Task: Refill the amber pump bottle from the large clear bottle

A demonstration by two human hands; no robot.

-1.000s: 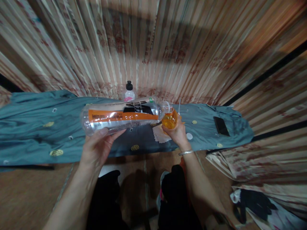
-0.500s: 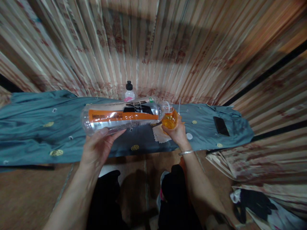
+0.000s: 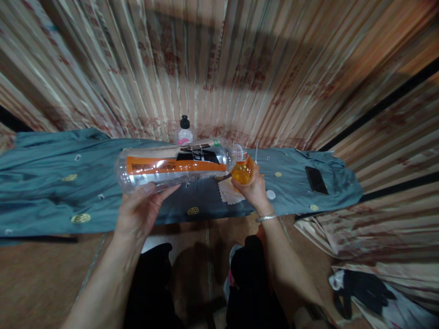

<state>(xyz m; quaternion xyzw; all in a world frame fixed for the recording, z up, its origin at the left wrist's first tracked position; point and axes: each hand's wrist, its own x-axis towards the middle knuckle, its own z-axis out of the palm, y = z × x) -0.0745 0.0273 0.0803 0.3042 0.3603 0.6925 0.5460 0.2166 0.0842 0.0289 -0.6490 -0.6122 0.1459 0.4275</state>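
A large clear bottle [image 3: 174,165] is being held almost level by the left hand [image 3: 139,214], fingers curled under its body, so that its mouth meets a small cup [image 3: 243,170] of orange liquid. The cup is being gripped from below by the right hand [image 3: 252,191], fingers wrapped around it, above the blue-draped table [image 3: 51,192]. The bottle appears nearly emptied. A black phone [image 3: 316,180] and a capped bottle [image 3: 184,130] are lying behind.

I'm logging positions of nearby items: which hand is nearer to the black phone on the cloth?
Right. The right hand, holding a cup of orange liquid, is just left of the phone. The left hand, under the big bottle, is much farther left.
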